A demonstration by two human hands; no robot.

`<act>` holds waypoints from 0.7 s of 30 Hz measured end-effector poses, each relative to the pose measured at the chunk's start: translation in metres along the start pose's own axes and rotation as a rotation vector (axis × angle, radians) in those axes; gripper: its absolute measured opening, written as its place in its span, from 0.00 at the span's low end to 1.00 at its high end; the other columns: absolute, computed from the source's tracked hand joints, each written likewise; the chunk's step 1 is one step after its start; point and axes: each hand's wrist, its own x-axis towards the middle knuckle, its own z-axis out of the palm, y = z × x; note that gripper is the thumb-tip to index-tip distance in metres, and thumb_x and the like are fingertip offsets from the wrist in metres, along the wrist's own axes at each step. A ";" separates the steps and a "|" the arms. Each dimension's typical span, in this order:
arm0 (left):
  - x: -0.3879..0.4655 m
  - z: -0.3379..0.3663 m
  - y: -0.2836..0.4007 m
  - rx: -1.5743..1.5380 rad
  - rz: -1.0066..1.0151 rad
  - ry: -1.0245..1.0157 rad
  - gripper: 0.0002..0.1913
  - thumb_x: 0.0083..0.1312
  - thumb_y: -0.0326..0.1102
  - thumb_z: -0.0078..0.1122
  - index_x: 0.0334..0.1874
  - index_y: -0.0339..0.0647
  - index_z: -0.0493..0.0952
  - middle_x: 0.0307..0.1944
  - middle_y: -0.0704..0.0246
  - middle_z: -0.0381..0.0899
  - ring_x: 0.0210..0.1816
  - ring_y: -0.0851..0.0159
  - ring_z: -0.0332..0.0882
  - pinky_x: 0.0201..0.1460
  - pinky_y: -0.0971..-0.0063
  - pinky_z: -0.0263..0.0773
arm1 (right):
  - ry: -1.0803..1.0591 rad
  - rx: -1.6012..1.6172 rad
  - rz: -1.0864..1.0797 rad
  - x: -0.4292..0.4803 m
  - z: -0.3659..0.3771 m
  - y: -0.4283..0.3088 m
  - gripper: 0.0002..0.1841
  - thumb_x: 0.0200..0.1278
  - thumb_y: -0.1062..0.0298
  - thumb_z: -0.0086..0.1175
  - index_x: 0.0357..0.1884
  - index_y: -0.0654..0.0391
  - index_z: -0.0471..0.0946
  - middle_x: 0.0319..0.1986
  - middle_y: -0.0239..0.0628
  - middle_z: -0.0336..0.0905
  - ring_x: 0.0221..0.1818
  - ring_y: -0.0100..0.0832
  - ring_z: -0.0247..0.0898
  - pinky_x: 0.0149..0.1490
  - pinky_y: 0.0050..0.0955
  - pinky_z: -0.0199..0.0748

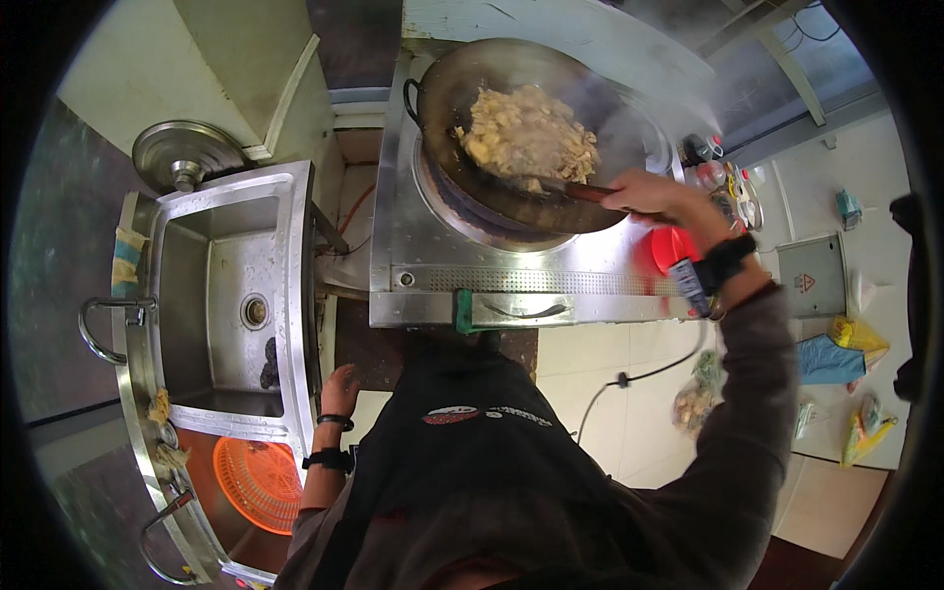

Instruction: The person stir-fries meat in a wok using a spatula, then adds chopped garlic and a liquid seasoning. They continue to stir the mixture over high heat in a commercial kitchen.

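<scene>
Steam rises from a large dark wok (442, 81) on the stainless steel stove (457, 258). In it lies a heap of chopped, pale brown food pieces (527, 133). My right hand (653, 195) grips the wooden handle of a cooking spatula (586, 192). The spatula's metal end reaches into the near side of the food and is partly hidden by it. Away from the stove, my left hand (341, 391) hangs at my side by the sink's edge, holding nothing that I can see; its fingers are too indistinct to judge their spread.
Left stands a double steel sink (295, 310) with curved faucets; an orange plastic basket (258, 483) sits in the nearer basin. A metal lid (188, 155) rests behind it. Right of the wok are a red container (670, 249) and several bottles (712, 173). A cable (656, 371) hangs below my right wrist.
</scene>
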 end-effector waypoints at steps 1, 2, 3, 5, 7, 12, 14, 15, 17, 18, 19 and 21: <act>-0.010 0.001 -0.004 -0.026 -0.037 0.007 0.19 0.56 0.29 0.61 0.52 0.36 0.77 0.48 0.57 0.82 0.51 0.54 0.80 0.55 0.65 0.74 | 0.089 0.097 0.017 0.023 0.022 0.002 0.12 0.62 0.58 0.55 0.33 0.58 0.74 0.12 0.29 0.63 0.10 0.25 0.60 0.13 0.30 0.55; -0.016 0.001 -0.008 0.013 -0.063 -0.002 0.19 0.56 0.29 0.62 0.52 0.38 0.77 0.48 0.58 0.82 0.51 0.55 0.80 0.55 0.65 0.74 | 0.166 0.172 -0.010 0.046 0.044 0.002 0.12 0.63 0.59 0.55 0.33 0.57 0.74 0.12 0.29 0.64 0.10 0.24 0.59 0.13 0.30 0.55; -0.020 0.002 -0.010 0.013 -0.058 0.007 0.20 0.56 0.29 0.62 0.52 0.39 0.77 0.47 0.58 0.82 0.51 0.55 0.80 0.55 0.65 0.74 | 0.244 0.256 -0.014 0.064 0.061 0.003 0.11 0.64 0.59 0.55 0.34 0.57 0.73 0.13 0.29 0.65 0.10 0.24 0.59 0.13 0.30 0.55; -0.027 0.000 -0.013 0.025 -0.090 -0.001 0.20 0.55 0.30 0.63 0.52 0.40 0.77 0.47 0.59 0.82 0.51 0.55 0.80 0.55 0.65 0.74 | 0.228 0.493 -0.015 0.084 0.073 0.012 0.10 0.66 0.60 0.55 0.37 0.56 0.72 0.14 0.29 0.66 0.10 0.23 0.59 0.12 0.28 0.56; -0.027 -0.002 -0.015 0.036 -0.055 0.012 0.20 0.55 0.30 0.64 0.52 0.42 0.77 0.47 0.59 0.82 0.51 0.55 0.80 0.55 0.65 0.74 | 0.178 0.708 -0.007 0.084 0.074 0.023 0.11 0.66 0.59 0.55 0.40 0.55 0.71 0.15 0.29 0.67 0.10 0.22 0.59 0.12 0.25 0.57; -0.009 -0.002 -0.018 0.034 -0.028 0.018 0.21 0.56 0.28 0.63 0.54 0.40 0.76 0.49 0.59 0.82 0.52 0.55 0.80 0.55 0.64 0.74 | 0.116 0.968 0.046 0.021 0.064 0.060 0.13 0.66 0.55 0.56 0.43 0.51 0.70 0.17 0.29 0.69 0.12 0.20 0.61 0.13 0.21 0.58; 0.001 0.002 -0.018 0.015 -0.013 0.001 0.21 0.56 0.28 0.62 0.54 0.40 0.76 0.49 0.59 0.81 0.52 0.54 0.79 0.56 0.64 0.74 | 0.138 0.924 0.077 -0.009 0.055 0.068 0.11 0.67 0.56 0.55 0.40 0.51 0.71 0.17 0.29 0.69 0.12 0.20 0.61 0.14 0.20 0.58; 0.006 0.004 -0.017 -0.003 -0.014 -0.011 0.21 0.55 0.28 0.62 0.54 0.40 0.76 0.49 0.58 0.81 0.52 0.54 0.79 0.56 0.64 0.74 | 0.154 0.891 0.090 -0.022 0.051 0.069 0.11 0.67 0.56 0.55 0.39 0.52 0.71 0.17 0.29 0.69 0.12 0.20 0.61 0.14 0.20 0.58; 0.018 0.009 -0.012 0.003 0.004 -0.034 0.21 0.55 0.28 0.61 0.54 0.40 0.76 0.49 0.58 0.80 0.52 0.53 0.79 0.56 0.64 0.73 | 0.155 0.802 0.012 -0.052 0.034 0.070 0.11 0.66 0.59 0.55 0.42 0.55 0.74 0.18 0.26 0.69 0.12 0.18 0.59 0.15 0.18 0.53; 0.024 0.011 -0.009 0.028 0.022 -0.044 0.21 0.55 0.27 0.61 0.54 0.40 0.76 0.49 0.57 0.80 0.52 0.53 0.79 0.56 0.64 0.73 | 0.213 0.643 0.048 -0.064 0.023 0.068 0.12 0.66 0.60 0.55 0.45 0.57 0.75 0.18 0.26 0.69 0.12 0.17 0.59 0.15 0.18 0.53; 0.028 0.013 -0.005 0.053 0.032 -0.053 0.21 0.55 0.27 0.60 0.54 0.40 0.75 0.49 0.57 0.80 0.52 0.53 0.79 0.57 0.64 0.73 | 0.250 0.483 0.068 -0.075 0.009 0.064 0.14 0.65 0.62 0.55 0.48 0.59 0.77 0.17 0.25 0.69 0.12 0.16 0.59 0.16 0.17 0.52; 0.037 0.016 0.004 0.011 0.049 -0.053 0.21 0.55 0.28 0.60 0.53 0.40 0.76 0.48 0.56 0.80 0.52 0.52 0.79 0.56 0.63 0.73 | 0.247 0.119 0.080 -0.096 -0.022 0.052 0.18 0.63 0.63 0.55 0.53 0.59 0.77 0.17 0.26 0.68 0.12 0.17 0.58 0.16 0.19 0.52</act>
